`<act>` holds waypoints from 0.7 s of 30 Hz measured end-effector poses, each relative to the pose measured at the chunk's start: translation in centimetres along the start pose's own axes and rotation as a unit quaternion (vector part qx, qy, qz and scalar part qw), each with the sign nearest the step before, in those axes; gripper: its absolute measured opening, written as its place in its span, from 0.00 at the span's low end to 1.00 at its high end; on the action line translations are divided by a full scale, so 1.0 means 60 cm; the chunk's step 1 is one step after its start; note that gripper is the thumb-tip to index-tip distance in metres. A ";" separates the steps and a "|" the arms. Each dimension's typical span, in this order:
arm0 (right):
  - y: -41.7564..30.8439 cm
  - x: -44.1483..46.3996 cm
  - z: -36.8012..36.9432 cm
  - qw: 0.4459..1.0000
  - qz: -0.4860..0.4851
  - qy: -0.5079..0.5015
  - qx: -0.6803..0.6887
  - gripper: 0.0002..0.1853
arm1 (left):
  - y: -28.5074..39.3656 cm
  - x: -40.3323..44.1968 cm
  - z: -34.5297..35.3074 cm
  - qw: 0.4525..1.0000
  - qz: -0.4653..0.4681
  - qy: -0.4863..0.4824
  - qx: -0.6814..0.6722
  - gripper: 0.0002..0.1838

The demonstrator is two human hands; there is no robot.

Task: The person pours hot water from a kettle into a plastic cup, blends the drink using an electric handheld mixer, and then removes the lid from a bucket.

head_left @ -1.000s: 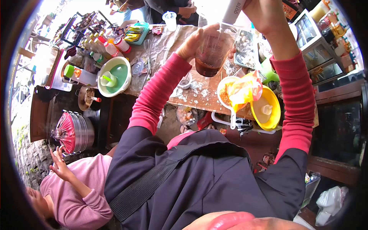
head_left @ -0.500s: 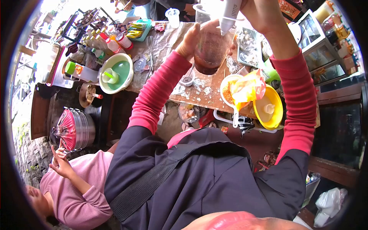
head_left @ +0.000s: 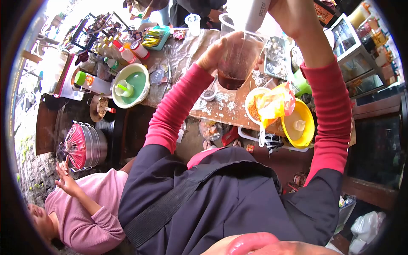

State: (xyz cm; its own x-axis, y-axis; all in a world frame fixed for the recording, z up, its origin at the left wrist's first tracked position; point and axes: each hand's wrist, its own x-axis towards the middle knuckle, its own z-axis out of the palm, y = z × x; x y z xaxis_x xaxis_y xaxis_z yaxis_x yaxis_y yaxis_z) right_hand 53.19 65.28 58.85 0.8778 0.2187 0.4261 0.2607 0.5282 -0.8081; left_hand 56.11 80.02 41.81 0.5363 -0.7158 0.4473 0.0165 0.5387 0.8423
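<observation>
My left hand (head_left: pixel 214 53) is wrapped round a tall clear plastic cup (head_left: pixel 233 70). Dark brown liquid lies in the bottom of the cup, which leans slightly. Up at the top edge, my right hand (head_left: pixel 293 19) grips a white handheld frother (head_left: pixel 255 15) marked "goto". Its tapered lower end is over the mouth of the cup, and a thin shaft seems to run down inside; the tip is hard to make out. Below the cup, a small bowl (head_left: pixel 209 92) with a spoon stands on the table.
The wooden table (head_left: pixel 212 111) has white spills. To the left are a basin of green liquid (head_left: pixel 138 83), a whisk (head_left: pixel 168 57) and bottles (head_left: pixel 127 54). On the right sit a yellow bowl (head_left: pixel 308 127) and an orange-white packet (head_left: pixel 278 102). A person in pink (head_left: pixel 91 204) is at lower left.
The frother has shifted slightly up and left, its lower end now overlapping the cup's mouth. The cup has moved a little right and down, still in my left hand.
</observation>
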 end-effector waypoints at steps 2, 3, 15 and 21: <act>0.000 -0.003 -0.003 0.999 0.007 0.009 -0.035 0.10 | -0.010 0.005 -0.015 1.000 -0.005 0.006 -0.006 0.58; 0.001 -0.005 -0.004 0.999 0.011 0.012 -0.034 0.10 | -0.012 0.007 -0.018 0.999 0.005 -0.018 -0.039 0.55; 0.006 -0.013 -0.013 1.000 0.023 -0.006 -0.016 0.11 | -0.010 0.013 0.009 0.999 -0.025 -0.042 0.012 0.58; 0.012 -0.021 -0.021 0.999 0.023 0.007 -0.035 0.10 | -0.010 0.004 0.018 1.000 0.006 0.001 -0.005 0.51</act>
State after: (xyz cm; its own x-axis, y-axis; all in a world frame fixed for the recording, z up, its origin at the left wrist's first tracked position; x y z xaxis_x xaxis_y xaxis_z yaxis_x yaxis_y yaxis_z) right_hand 52.79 64.35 57.22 0.8950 0.2301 0.3823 0.2463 0.4596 -0.8533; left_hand 55.33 79.04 41.72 0.5385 -0.7084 0.4563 0.0189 0.5515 0.8339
